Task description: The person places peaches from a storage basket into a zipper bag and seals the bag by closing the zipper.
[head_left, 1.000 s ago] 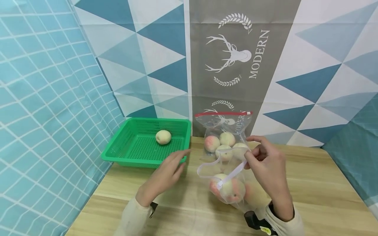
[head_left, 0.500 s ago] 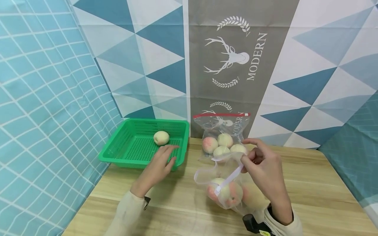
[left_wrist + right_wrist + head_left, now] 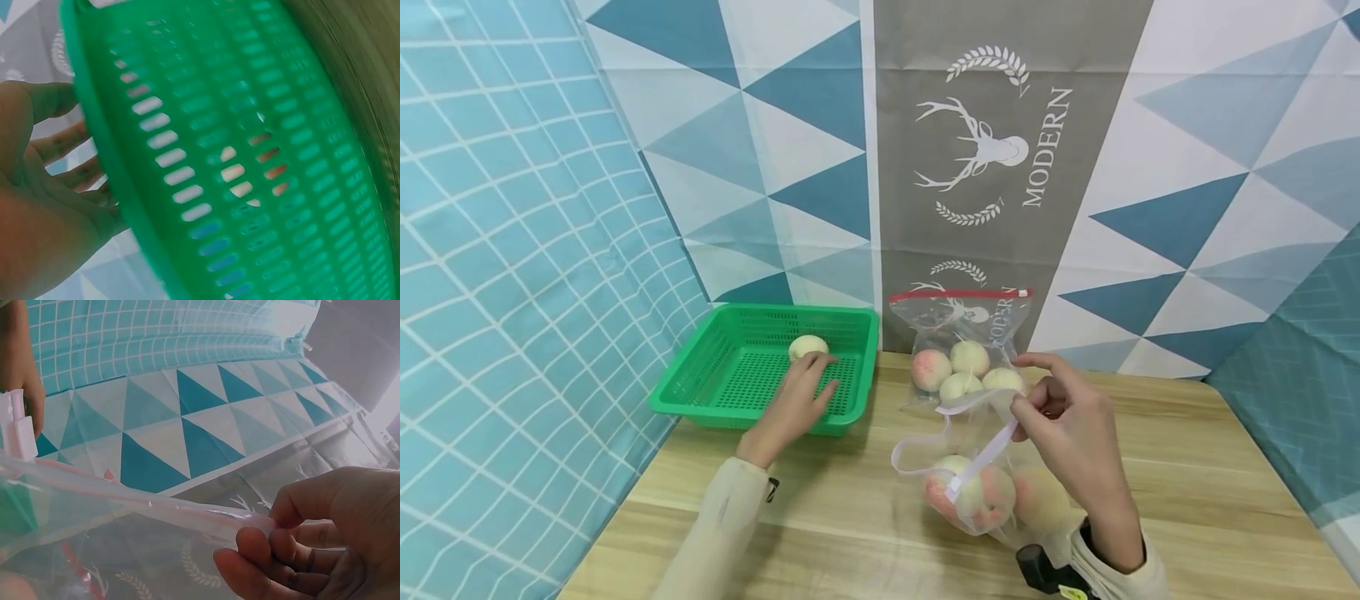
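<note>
One pale peach (image 3: pixel 807 343) lies in the green plastic basket (image 3: pixel 741 383) at the left. My left hand (image 3: pixel 792 404) reaches over the basket's near rim, fingers extended and overlapping the peach's near side in the head view. In the left wrist view, the hand (image 3: pixel 56 169) shows beyond the basket wall (image 3: pixel 187 125), its fingers spread and slightly bent. With thumb and fingertips, my right hand (image 3: pixel 1078 433) pinches the opening edge of a clear zip bag (image 3: pixel 988 454) that has a pale pink slider. Blushed peaches (image 3: pixel 992 496) sit inside that bag. The right wrist view shows the pinched edge (image 3: pixel 187 515) stretched taut.
A second clear bag with a red zip (image 3: pixel 962 294) stands behind the first, against the patterned backdrop (image 3: pixel 955 208), with several peaches (image 3: pixel 931 369) in it. The wooden table (image 3: pixel 1187 475) extends right and forward. A blue gridded cloth (image 3: pixel 512 292) hangs at the left.
My left hand has moved left and forward, from the basket's right front corner to the peach inside. The right hand keeps its pinch on the bag. The head view has shifted slightly.
</note>
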Tool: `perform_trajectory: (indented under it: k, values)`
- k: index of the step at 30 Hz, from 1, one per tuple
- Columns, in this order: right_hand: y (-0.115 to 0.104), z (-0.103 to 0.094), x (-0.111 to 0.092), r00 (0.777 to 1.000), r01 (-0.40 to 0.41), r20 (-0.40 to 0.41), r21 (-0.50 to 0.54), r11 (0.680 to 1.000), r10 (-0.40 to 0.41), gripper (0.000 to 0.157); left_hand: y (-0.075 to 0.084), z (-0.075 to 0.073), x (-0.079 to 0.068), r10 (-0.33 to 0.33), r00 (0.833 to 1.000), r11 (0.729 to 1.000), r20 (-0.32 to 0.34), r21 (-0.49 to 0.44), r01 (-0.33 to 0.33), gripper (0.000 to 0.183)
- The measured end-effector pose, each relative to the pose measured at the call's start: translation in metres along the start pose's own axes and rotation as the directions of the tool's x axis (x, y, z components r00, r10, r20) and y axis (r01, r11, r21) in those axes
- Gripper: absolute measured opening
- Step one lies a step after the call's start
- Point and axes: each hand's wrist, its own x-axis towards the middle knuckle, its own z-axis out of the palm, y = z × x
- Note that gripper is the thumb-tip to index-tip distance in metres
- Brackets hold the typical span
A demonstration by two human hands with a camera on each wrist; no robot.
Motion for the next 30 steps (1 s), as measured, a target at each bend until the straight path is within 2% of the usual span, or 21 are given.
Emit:
perform_trajectory:
  k: [8,12,15,22,27,30]
  values:
    - [0.001,-0.001,0.001,1.000,0.011,0.016,0.015,1.000,-0.011,0.043,-0.021,0.007,0.010,-0.092,0.995,0.995,0.032,0.052,0.090,0.038]
    - [0.002,-0.001,0.002,1.000,0.023,0.020,0.016,1.000,-0.023,0.041,-0.028,0.012,0.013,-0.174,0.984,0.981,0.030,0.089,0.171,0.044]
    - [0.003,-0.002,0.003,1.000,0.027,0.012,0.006,1.000,-0.027,0.040,-0.031,0.015,0.016,-0.212,0.977,0.972,0.034,0.108,0.207,0.047]
    - [0.004,-0.001,0.004,1.000,0.025,0.017,0.009,1.000,-0.025,0.039,-0.033,0.018,0.025,-0.237,0.969,0.965,0.067,0.133,0.227,0.051]
    - [0.005,0.000,0.002,0.999,0.024,0.021,0.009,1.000,-0.024,0.041,-0.041,0.021,0.030,-0.252,0.965,0.963,0.076,0.122,0.242,0.050]
    - [0.005,0.000,0.002,1.000,0.023,0.021,0.011,1.000,-0.024,0.041,-0.047,0.023,0.031,-0.276,0.954,0.956,0.115,0.134,0.260,0.053]
